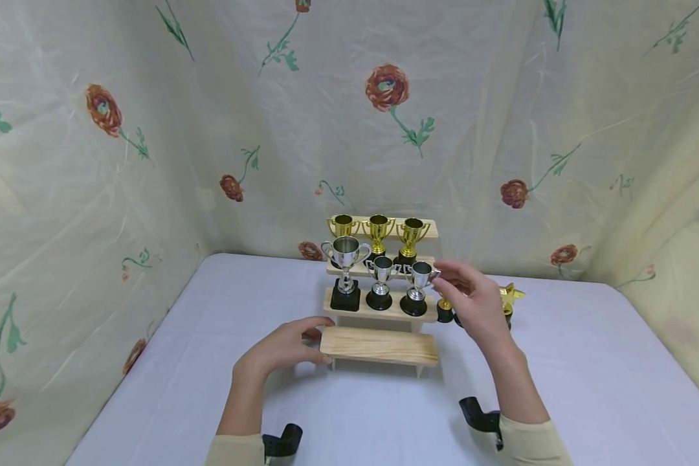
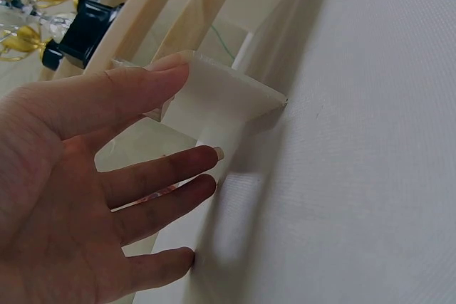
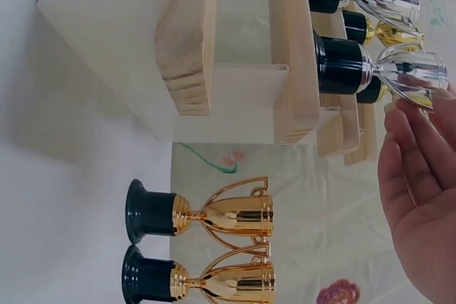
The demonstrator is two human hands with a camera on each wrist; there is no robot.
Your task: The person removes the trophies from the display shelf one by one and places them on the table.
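Observation:
A tiered wooden stand (image 1: 378, 346) has pale step boards on white side panels (image 2: 228, 87). On the second step up stand a larger silver trophy cup (image 1: 346, 252) and two small silver trophy cups on black bases. My right hand (image 1: 472, 298) pinches the handle of the rightmost small silver trophy cup (image 1: 421, 275), whose base sits on the board. At the stand's left end is my left hand (image 1: 285, 346), fingers extended, its thumb by the white panel's edge. Three gold trophy cups (image 1: 378, 226) stand on a step behind the silver ones.
Right of the stand, gold trophy cups (image 3: 239, 215) stand on the white-covered table (image 1: 582, 362), partly behind my right hand in the head view. A gold star trophy (image 1: 509, 298) is beside them. Flower-printed curtain (image 1: 454, 129) hangs behind the table.

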